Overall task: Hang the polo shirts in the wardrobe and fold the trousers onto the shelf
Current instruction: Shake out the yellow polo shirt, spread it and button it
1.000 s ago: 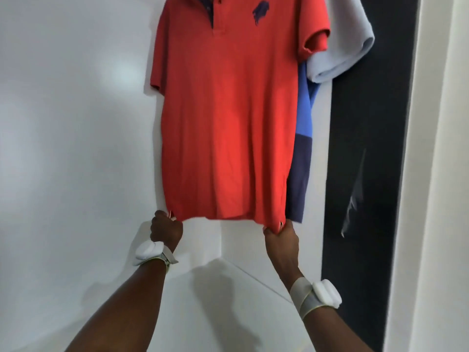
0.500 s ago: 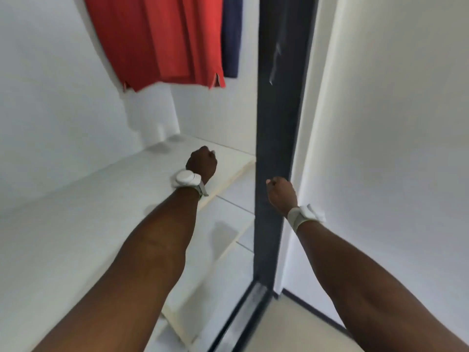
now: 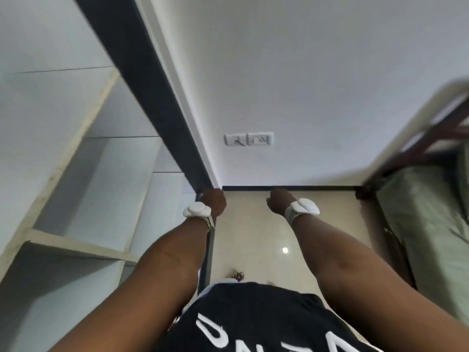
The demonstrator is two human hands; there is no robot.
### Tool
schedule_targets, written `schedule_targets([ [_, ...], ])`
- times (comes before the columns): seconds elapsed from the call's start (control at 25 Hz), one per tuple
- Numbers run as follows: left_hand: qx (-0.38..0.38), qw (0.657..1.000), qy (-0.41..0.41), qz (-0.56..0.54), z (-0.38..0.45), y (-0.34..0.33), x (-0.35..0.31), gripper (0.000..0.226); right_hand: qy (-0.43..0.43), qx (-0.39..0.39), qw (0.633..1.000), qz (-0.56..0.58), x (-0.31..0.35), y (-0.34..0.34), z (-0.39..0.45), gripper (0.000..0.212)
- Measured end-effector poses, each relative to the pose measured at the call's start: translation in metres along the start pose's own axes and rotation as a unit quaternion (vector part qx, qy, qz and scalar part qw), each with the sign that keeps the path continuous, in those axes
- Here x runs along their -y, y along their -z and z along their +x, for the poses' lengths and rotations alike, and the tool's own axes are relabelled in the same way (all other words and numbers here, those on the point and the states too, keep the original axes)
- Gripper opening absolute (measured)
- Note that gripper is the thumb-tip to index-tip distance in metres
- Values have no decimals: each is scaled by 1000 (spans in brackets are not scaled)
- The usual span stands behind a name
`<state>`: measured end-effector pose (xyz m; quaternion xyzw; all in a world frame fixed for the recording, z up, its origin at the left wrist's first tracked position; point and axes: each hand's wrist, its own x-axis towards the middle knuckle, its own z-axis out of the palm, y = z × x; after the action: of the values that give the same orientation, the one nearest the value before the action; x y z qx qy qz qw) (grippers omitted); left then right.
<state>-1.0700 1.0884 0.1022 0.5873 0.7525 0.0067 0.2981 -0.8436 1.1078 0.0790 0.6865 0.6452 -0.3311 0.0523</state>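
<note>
Wardrobe point(image 3: 76, 153) fills the view from 7 to 11 o'clock: white interior, shelves stepping down toward the floor. Nearest shelf point(image 3: 76, 246) sits at 8 o'clock, pale front edge running left to right, surface bare where visible. Upper shelf edges run on a diagonal from 8 toward 11 o'clock. The wardrobe's dark frame post point(image 3: 152, 97) has its long axis running from 11 o'clock down to centre, meeting the floor just beside the left hand. No polo shirt or trousers in view, so their direction and long axis cannot be told.

Left hand point(image 3: 213, 203) just left of centre, fingers curled in, nothing seen in it; knuckles point away from the camera toward the base of the post. White wrist device point(image 3: 196, 209) strapped on the left wrist.

Right hand point(image 3: 279, 203) just right of centre, also loosely curled, nothing seen in it. Second white wrist device point(image 3: 304, 207) on the right wrist. The two hands are apart, level with each other, both forearms reaching forward from 6 o'clock.

White wall point(image 3: 304, 72) from 12 to 2 o'clock, wall sockets point(image 3: 248, 139) low on it, dark skirting below. Beige glossy floor point(image 3: 253, 237) under the hands. Bed point(image 3: 431, 212) with green cover and dark wooden frame at 3 to 4 o'clock. Black shirt with white lettering point(image 3: 253, 321) at 6 o'clock.
</note>
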Motion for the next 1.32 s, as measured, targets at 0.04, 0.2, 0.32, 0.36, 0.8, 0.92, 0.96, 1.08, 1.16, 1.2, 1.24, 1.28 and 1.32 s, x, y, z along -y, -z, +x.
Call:
schedule_targets([
  [0.04, 37, 999, -26, 16, -4, -23, 0, 28, -33, 13, 999, 7, -21, -16, -13, 30],
  [0.2, 135, 981, -113, 81, -8, -82, 7, 25, -147, 38, 987, 50, -62, -72, -69, 29],
  [0.32, 223, 945, -172, 167, -15, -117, 23, 26, -227, 72, 966, 102, -69, -120, -110, 22],
  [0.36, 258, 924, -195, 204, -17, -129, 29, 26, -252, 88, 955, 129, -69, -135, -125, 17],
  [0.8, 360, 786, -360, 350, -52, -186, -7, 29, -388, 35, 876, 284, -75, -214, -207, 25],
  [0.92, 355, 766, -389, 369, -71, -203, -16, 27, -418, 6, 852, 315, -84, -224, -235, 24],
  [0.96, 350, 761, -397, 375, -79, -209, -20, 26, -428, -6, 844, 325, -90, -228, -246, 22],
  [1.08, 336, 759, -402, 387, -99, -224, -32, 24, -444, -22, 827, 344, -109, -237, -280, 19],
  [1.16, 333, 750, -410, 397, -123, -244, -43, 24, -447, -25, 823, 350, -127, -251, -309, 20],
  [1.2, 335, 743, -417, 402, -136, -252, -49, 24, -448, -23, 821, 354, -136, -257, -321, 19],
  [1.24, 338, 734, -426, 407, -158, -265, -57, 24, -453, -20, 815, 361, -150, -266, -341, 18],
  [1.28, 343, 726, -435, 408, -179, -277, -64, 24, -460, -19, 809, 366, -164, -272, -359, 17],
  [1.32, 347, 716, -444, 412, -205, -290, -75, 23, -469, -19, 803, 368, -180, -278, -380, 18],
])
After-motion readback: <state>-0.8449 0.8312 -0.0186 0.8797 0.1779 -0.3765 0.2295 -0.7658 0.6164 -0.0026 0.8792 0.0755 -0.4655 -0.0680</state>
